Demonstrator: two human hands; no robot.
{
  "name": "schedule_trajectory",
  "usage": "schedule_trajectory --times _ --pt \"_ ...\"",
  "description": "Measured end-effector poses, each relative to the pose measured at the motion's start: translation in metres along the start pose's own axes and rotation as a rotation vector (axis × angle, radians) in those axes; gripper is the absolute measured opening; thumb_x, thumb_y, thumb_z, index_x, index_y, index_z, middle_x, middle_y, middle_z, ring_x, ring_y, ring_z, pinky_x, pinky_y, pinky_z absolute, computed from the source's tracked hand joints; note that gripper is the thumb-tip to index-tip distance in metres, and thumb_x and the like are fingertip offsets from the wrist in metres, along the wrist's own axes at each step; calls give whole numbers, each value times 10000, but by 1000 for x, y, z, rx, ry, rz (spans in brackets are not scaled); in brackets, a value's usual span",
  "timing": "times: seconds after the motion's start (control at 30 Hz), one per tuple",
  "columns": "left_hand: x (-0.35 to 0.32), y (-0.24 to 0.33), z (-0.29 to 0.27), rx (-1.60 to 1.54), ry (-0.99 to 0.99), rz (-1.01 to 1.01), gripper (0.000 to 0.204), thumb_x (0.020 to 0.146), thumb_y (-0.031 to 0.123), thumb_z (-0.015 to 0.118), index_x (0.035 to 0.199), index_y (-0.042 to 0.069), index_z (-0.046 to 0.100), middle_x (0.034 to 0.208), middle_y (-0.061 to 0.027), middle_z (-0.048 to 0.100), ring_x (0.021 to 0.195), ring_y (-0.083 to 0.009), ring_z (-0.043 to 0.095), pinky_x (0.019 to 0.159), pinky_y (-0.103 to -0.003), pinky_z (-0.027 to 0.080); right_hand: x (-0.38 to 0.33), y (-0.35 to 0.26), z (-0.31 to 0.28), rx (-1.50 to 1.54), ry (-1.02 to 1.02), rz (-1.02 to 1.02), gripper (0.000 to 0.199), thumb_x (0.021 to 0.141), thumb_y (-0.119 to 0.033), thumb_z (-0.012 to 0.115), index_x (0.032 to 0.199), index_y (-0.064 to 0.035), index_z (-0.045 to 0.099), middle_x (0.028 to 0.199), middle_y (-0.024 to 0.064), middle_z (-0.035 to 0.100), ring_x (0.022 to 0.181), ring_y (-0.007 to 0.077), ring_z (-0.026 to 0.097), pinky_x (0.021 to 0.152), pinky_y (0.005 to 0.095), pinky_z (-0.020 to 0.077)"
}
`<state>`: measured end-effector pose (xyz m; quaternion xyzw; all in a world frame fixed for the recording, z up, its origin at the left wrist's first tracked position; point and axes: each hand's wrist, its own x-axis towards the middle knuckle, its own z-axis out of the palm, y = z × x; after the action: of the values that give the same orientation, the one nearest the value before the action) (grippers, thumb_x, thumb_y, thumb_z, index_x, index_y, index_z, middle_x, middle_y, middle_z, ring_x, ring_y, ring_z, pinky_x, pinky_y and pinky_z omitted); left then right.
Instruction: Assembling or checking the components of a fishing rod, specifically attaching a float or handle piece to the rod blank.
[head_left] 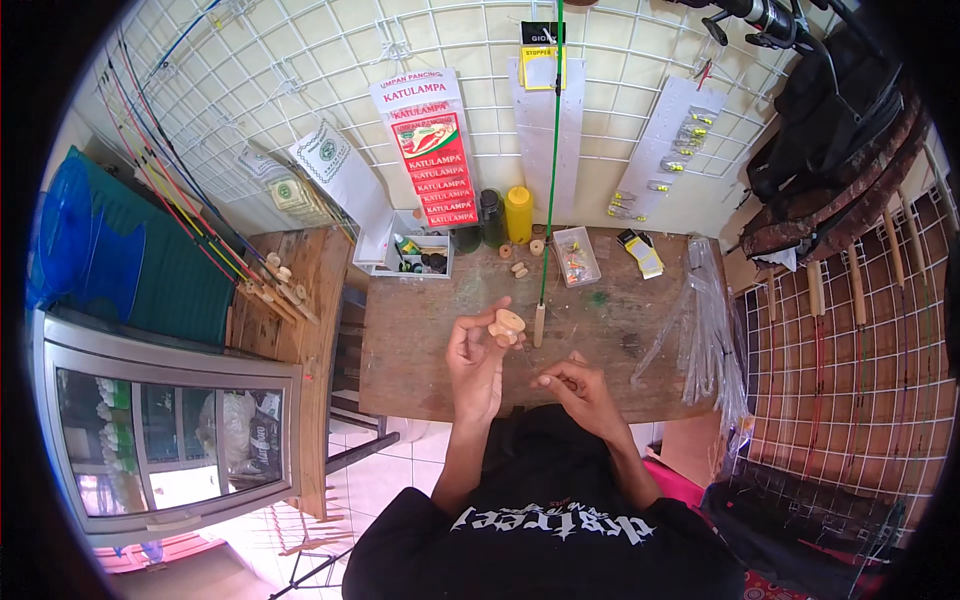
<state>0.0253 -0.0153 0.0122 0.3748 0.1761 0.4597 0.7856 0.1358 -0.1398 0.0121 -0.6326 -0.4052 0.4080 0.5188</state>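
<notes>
My left hand [476,358] is raised over the wooden workbench [420,330] and holds a small round wooden spool [507,325] between thumb and fingertips. My right hand [575,385] sits lower and to the right, fingers pinched together, apparently on a thin line too fine to make out. A green fishing rod [551,150] with a wooden handle end [539,325] stands upright just right of the spool, leaning on the wire grid wall.
Several loose wooden spools [518,268], a yellow bottle [518,214], a dark bottle [490,218], a small parts box [576,256] and a white open box [412,255] lie at the bench's back. Clear plastic sleeves [700,330] lie at right. Rods [190,215] lean at left beside a glass cabinet [165,435].
</notes>
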Motion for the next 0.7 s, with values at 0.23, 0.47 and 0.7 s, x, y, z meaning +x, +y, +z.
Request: schedule_trajectory --times 0.23,0.47,0.7 --pt "3 -9 -11 -163 100 -89 234 871 -2 582 1079 13 476 1213 -236 533 922 -195 607 785 -272 505 -22 6 2 -6 106 -119 112 884 -87 596 911 -4 667 726 14 621 630 48 431 547 208 354" --pt "2 -12 -13 349 39 52 303 795 -53 659 1070 -14 536 1194 -178 556 979 -163 590 864 -273 495 -37 -15 1 -18 233 -146 117 872 -34 599 953 -31 684 572 -60 511 469 -18 332 406 182 202" --pt "-5 -12 -21 429 -175 -40 295 723 -68 714 1008 -31 645 1064 -115 587 997 -170 584 862 -273 495 -30 -40 -16 -228 273 -276 144 853 -26 608 974 -52 681 606 28 577 455 31 388 411 224 273"
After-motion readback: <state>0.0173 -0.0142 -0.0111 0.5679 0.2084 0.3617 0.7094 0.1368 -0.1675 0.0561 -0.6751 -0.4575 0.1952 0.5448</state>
